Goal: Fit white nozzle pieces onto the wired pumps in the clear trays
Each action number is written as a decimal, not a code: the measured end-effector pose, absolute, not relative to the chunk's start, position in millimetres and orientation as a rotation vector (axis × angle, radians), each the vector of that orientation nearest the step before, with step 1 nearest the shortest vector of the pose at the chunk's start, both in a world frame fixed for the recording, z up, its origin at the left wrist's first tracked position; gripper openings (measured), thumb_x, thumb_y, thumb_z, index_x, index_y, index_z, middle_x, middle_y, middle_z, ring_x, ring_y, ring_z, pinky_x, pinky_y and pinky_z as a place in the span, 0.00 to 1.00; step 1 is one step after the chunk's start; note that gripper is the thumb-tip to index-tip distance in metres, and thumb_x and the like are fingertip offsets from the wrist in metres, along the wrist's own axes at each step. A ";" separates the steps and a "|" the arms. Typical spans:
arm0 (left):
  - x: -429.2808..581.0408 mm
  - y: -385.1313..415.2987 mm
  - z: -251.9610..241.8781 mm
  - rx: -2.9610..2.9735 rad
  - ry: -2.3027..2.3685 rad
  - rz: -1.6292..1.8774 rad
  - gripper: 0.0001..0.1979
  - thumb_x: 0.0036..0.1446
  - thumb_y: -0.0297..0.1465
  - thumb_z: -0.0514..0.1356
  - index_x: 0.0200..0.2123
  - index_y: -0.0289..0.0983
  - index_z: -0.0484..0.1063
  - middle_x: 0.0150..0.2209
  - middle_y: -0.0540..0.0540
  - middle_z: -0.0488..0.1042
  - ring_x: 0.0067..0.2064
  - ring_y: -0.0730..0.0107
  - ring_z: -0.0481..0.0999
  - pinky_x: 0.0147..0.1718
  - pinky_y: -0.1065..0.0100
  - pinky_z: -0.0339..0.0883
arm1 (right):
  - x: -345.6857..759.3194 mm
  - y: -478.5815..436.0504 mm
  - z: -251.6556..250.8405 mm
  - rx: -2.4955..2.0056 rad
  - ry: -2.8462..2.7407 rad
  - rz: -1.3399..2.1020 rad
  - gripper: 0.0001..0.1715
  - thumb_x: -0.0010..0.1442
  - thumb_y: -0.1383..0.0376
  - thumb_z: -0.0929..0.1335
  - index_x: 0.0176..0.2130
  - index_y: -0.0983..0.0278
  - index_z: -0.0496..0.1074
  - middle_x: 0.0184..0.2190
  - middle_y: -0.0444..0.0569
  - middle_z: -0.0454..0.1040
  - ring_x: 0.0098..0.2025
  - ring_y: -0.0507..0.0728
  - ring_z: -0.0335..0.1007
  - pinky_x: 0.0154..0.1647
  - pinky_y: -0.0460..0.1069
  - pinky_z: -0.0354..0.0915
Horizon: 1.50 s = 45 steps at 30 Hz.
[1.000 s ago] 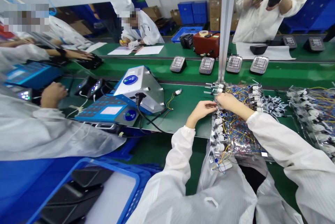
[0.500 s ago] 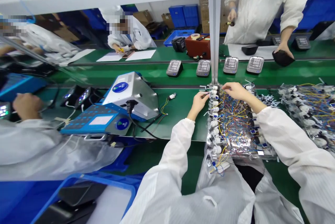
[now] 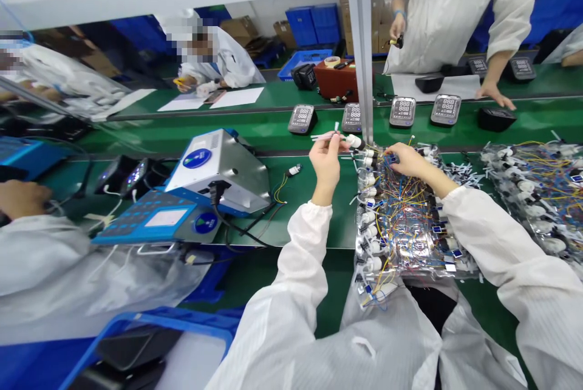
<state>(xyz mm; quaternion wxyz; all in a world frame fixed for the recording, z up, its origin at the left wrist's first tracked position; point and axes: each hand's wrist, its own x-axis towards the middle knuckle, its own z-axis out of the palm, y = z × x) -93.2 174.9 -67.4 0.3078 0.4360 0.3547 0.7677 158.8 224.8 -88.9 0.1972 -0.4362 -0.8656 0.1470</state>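
Observation:
My left hand (image 3: 326, 162) is raised at the far left corner of a clear tray (image 3: 410, 226) packed with small white wired parts. Its fingers pinch one small white part with thin leads (image 3: 340, 136), lifted above the green bench. My right hand (image 3: 407, 160) rests on the far end of the tray, fingers curled into the tangle of yellow, blue and red wires there; what it grips is hidden among them.
A grey-and-blue test machine (image 3: 214, 177) with a black cable stands left on the green bench (image 3: 310, 208). An upright metal post (image 3: 362, 56) rises behind the tray. Several meters (image 3: 403, 112) sit on the far belt. A second wired tray (image 3: 537, 189) lies right. Co-workers sit left and opposite.
My left hand has lifted off the tray corner and risen leftward with a small white part pinched in it. My right hand has stayed at the tray's far end.

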 end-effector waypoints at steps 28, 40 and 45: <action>-94.4 212.1 11.4 0.768 0.678 2.051 0.16 0.71 0.46 0.58 0.36 0.42 0.62 0.24 0.57 0.60 0.25 0.78 0.68 0.31 0.74 0.66 | 182.2 253.4 -88.5 -1.424 -1.443 0.752 0.10 0.51 0.73 0.69 0.35 0.65 0.77 0.33 0.50 0.76 0.33 0.57 0.71 0.44 0.53 0.70; -60.8 205.7 39.5 1.285 0.857 1.976 0.17 0.68 0.49 0.61 0.37 0.42 0.66 0.21 0.58 0.53 0.19 0.79 0.62 0.21 0.74 0.56 | 151.4 255.5 -83.1 -1.248 -2.085 0.704 0.27 0.55 0.77 0.68 0.53 0.66 0.79 0.51 0.55 0.82 0.51 0.62 0.79 0.58 0.56 0.72; -101.2 205.4 43.9 1.500 1.116 2.173 0.20 0.69 0.49 0.57 0.33 0.42 0.60 0.20 0.59 0.52 0.17 0.79 0.57 0.20 0.73 0.51 | 160.5 257.0 -90.5 -1.299 -2.038 0.722 0.23 0.57 0.75 0.68 0.51 0.67 0.80 0.47 0.55 0.83 0.47 0.60 0.80 0.56 0.55 0.73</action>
